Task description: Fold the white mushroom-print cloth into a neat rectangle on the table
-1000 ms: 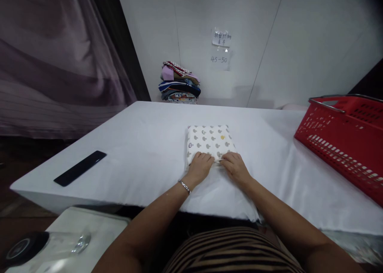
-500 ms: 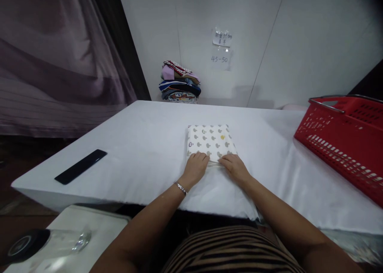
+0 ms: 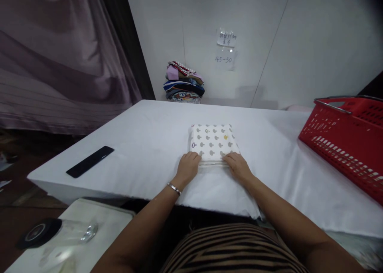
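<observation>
A white cloth [image 3: 214,140] printed with grey mushroom-like shapes lies folded into a flat, thick square on the table. My left hand [image 3: 187,168] grips its near left corner, fingers curled over the edge. At the near right corner, my right hand [image 3: 238,166] pinches the cloth the same way. Between the hands, the stacked layers of the near edge show. My thumbs are mostly hidden.
A white-covered table [image 3: 155,133] carries a dark flat phone-like slab [image 3: 90,161] at left and a red basket [image 3: 347,137] at right. Folded fabrics [image 3: 184,83] are piled beyond the far edge. A clear bottle [image 3: 70,231] lies on a white surface at lower left.
My hands have moved apart along the cloth's near edge, out to its corners. That edge now looks straighter, with its layers showing. The view has shifted slightly left.
</observation>
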Demonstrator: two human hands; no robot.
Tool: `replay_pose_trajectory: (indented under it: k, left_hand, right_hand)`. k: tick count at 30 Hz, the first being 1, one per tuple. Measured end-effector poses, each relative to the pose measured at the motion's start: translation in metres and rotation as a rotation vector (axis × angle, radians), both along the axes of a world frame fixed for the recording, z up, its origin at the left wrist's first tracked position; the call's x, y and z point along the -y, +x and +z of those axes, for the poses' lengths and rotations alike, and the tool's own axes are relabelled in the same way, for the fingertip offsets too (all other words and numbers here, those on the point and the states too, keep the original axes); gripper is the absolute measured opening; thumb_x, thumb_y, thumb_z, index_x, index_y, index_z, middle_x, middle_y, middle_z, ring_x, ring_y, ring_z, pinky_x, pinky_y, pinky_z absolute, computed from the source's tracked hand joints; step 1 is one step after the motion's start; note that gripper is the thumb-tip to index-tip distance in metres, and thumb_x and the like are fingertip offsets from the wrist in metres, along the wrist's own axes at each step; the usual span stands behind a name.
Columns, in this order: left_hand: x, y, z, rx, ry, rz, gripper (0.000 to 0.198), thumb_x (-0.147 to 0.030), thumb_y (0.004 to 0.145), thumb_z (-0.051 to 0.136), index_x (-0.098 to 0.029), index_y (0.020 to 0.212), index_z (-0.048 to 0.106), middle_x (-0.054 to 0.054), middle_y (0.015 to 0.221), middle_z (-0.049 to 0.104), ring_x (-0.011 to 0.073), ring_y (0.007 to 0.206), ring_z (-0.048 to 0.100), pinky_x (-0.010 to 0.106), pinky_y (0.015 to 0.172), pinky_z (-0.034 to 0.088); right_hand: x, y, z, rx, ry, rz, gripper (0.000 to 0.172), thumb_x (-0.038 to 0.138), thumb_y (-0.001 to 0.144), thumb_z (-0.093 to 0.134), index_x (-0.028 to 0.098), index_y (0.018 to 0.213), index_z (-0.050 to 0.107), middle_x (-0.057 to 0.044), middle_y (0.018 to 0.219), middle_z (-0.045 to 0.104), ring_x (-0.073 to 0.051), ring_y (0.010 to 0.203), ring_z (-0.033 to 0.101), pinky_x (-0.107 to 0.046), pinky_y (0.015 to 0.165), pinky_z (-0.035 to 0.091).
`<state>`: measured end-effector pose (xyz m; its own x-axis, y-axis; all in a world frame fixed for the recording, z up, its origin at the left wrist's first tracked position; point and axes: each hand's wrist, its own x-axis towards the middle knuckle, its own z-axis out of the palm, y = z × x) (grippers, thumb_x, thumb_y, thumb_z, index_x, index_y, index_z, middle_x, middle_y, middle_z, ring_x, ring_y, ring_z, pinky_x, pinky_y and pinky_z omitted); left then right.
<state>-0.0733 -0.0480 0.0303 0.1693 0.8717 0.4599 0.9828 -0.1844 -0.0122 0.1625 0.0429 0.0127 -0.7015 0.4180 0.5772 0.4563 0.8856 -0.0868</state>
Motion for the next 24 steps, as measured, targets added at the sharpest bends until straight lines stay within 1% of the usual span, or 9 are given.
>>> replay_pose_trajectory:
  k: [3, 6, 10, 13, 16, 18, 19, 21, 24]
  left_hand:
    - [0.001, 0.003, 0.006, 0.02, -0.056, 0.011, 0.022, -0.006, 0.084, 0.046, -0.02, 0.092, 0.06, 0.005, 0.092, 0.061, 0.0207, 0.089, 0.052, 0.035, 0.073, 0.041]
    - [0.002, 0.004, 0.009, 0.024, -0.067, -0.011, 0.021, -0.009, 0.085, 0.046, -0.02, 0.096, 0.06, 0.006, 0.096, 0.061, 0.0211, 0.092, 0.051, 0.036, 0.077, 0.041]
    - [0.002, 0.002, 0.006, 0.039, -0.092, -0.042, 0.019, -0.008, 0.082, 0.048, -0.02, 0.091, 0.061, 0.006, 0.092, 0.062, 0.0219, 0.091, 0.052, 0.037, 0.078, 0.041]
    - [0.002, -0.001, 0.006, 0.142, -0.1, -0.041, 0.022, -0.007, 0.077, 0.05, -0.02, 0.09, 0.062, 0.005, 0.091, 0.062, 0.0206, 0.09, 0.054, 0.035, 0.078, 0.042]
    - [-0.002, 0.001, 0.016, 0.267, -0.095, -0.006, 0.017, -0.012, 0.076, 0.052, -0.021, 0.085, 0.063, 0.003, 0.085, 0.063, 0.0185, 0.084, 0.056, 0.033, 0.075, 0.043]
    - [-0.009, 0.007, 0.024, 0.307, -0.065, -0.004, 0.013, -0.018, 0.08, 0.051, -0.021, 0.084, 0.063, 0.003, 0.086, 0.064, 0.018, 0.084, 0.057, 0.033, 0.076, 0.044]
    - [-0.013, 0.01, 0.027, 0.31, -0.043, -0.021, 0.014, -0.021, 0.083, 0.05, -0.021, 0.088, 0.063, 0.003, 0.091, 0.065, 0.0182, 0.089, 0.057, 0.034, 0.08, 0.044]
    - [-0.022, 0.018, 0.027, 0.281, -0.016, -0.057, 0.022, -0.027, 0.088, 0.047, -0.021, 0.103, 0.061, 0.005, 0.111, 0.063, 0.0203, 0.107, 0.054, 0.038, 0.093, 0.041]
    - [-0.031, 0.026, 0.013, 0.185, -0.067, -0.05, 0.036, -0.034, 0.09, 0.045, -0.021, 0.123, 0.053, 0.007, 0.135, 0.051, 0.025, 0.128, 0.04, 0.046, 0.107, 0.03]
  right_hand:
    - [0.001, -0.001, 0.001, 0.05, -0.042, -0.035, 0.04, -0.002, 0.075, 0.043, 0.018, 0.104, 0.063, -0.009, 0.095, 0.064, -0.021, 0.087, 0.053, -0.033, 0.072, 0.042]
    - [0.001, -0.002, 0.002, 0.061, -0.06, -0.039, 0.041, -0.002, 0.076, 0.041, 0.018, 0.105, 0.063, -0.009, 0.095, 0.064, -0.021, 0.087, 0.052, -0.034, 0.072, 0.041]
    - [0.001, 0.001, 0.001, 0.02, -0.054, -0.019, 0.04, -0.001, 0.078, 0.041, 0.018, 0.104, 0.063, -0.009, 0.096, 0.064, -0.022, 0.088, 0.053, -0.034, 0.073, 0.041]
    - [0.002, 0.001, 0.0, 0.018, -0.052, -0.003, 0.034, 0.002, 0.082, 0.042, 0.018, 0.103, 0.064, -0.009, 0.095, 0.064, -0.022, 0.089, 0.053, -0.035, 0.074, 0.042]
    - [0.002, -0.001, 0.0, 0.022, -0.049, 0.006, 0.032, 0.004, 0.084, 0.044, 0.018, 0.103, 0.064, -0.009, 0.094, 0.064, -0.021, 0.088, 0.053, -0.035, 0.075, 0.042]
    - [0.003, -0.003, 0.0, 0.024, -0.044, 0.008, 0.032, 0.004, 0.083, 0.044, 0.018, 0.103, 0.065, -0.009, 0.094, 0.064, -0.021, 0.088, 0.053, -0.036, 0.074, 0.043]
    - [0.003, -0.004, 0.001, 0.027, -0.042, 0.012, 0.032, 0.004, 0.083, 0.044, 0.018, 0.103, 0.065, -0.009, 0.093, 0.064, -0.021, 0.087, 0.053, -0.036, 0.074, 0.043]
    - [0.005, -0.004, 0.001, 0.025, -0.041, 0.021, 0.032, 0.005, 0.084, 0.044, 0.018, 0.104, 0.065, -0.009, 0.093, 0.065, -0.021, 0.086, 0.054, -0.036, 0.074, 0.044]
    - [0.008, 0.0, 0.002, -0.012, -0.06, 0.051, 0.035, 0.006, 0.084, 0.041, 0.02, 0.107, 0.064, -0.009, 0.094, 0.065, -0.021, 0.086, 0.055, -0.037, 0.075, 0.046]
